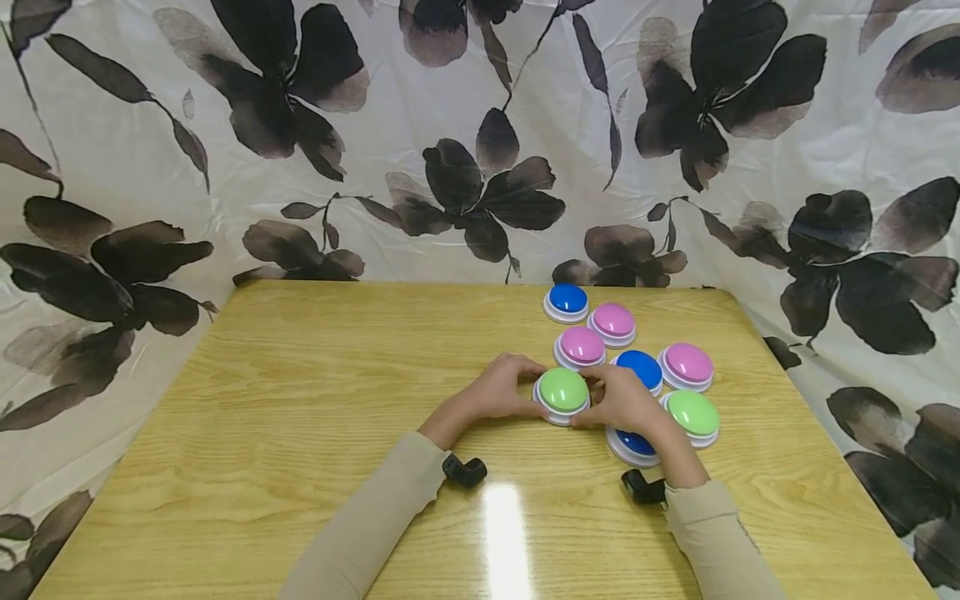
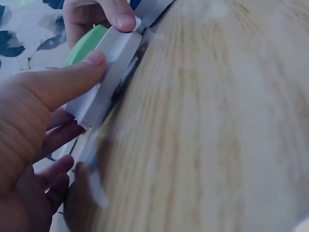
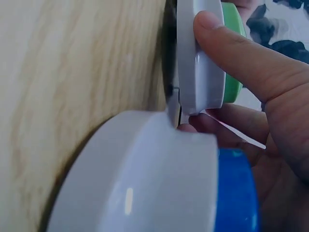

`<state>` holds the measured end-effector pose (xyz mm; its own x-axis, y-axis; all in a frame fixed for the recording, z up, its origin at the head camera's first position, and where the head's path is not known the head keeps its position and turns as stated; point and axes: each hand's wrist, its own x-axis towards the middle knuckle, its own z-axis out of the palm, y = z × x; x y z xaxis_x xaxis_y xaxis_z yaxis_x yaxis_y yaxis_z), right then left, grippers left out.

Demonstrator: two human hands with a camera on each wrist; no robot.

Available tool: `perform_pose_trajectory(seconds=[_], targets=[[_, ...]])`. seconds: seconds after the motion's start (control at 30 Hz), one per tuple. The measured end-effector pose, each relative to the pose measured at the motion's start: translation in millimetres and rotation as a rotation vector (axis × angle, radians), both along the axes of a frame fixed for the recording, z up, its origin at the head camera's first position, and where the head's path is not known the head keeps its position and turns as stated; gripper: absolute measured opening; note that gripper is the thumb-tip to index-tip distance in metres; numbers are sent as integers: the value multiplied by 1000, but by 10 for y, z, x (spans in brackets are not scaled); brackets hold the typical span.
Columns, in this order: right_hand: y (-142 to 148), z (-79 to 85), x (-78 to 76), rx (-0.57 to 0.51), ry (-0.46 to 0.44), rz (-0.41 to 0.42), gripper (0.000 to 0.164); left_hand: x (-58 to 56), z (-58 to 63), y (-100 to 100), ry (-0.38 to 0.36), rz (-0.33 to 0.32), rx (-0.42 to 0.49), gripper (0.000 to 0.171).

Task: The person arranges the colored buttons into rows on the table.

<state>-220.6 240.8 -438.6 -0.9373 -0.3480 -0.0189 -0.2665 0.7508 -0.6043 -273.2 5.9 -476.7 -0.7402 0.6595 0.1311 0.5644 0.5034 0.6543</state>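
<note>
Your round, green-domed button with a white plastic base (image 1: pixel 562 395) is right of and below the frame's middle. It is likely light, hard and a bit slippery, so hold its white sides. The top looks shiny and smooth. Your left hand (image 1: pixel 501 388) and right hand (image 1: pixel 621 398) both pinch it. A round blue-and-white button (image 1: pixel 632 450) lies by your right hand.

The held push button (image 1: pixel 564 390) wears a light green dome over white, and I spot that green again on a second push button (image 1: pixel 693 412). Three pink buttons (image 1: pixel 689 362) and three blue buttons (image 1: pixel 567 297) have white bases too. Yellowish-brown grain streaks the wooden tabletop (image 1: pixel 337 375); blackish, brown-tinged flowers (image 1: pixel 738 42) pattern the off-white cloth (image 1: pixel 412 92); the sleeves (image 1: pixel 375 517) are beige.
</note>
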Motion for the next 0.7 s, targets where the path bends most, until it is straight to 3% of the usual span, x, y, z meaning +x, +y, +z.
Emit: perform_pose_trajectory(seconds=[0.17,0.7], targets=[[-57,32,-19,-21,-4,10,70,0,42,-72,-50,-12,69,68],[-462,62,-146,-88,-21,34,65,-37,69,-453,-83,49,103,62]])
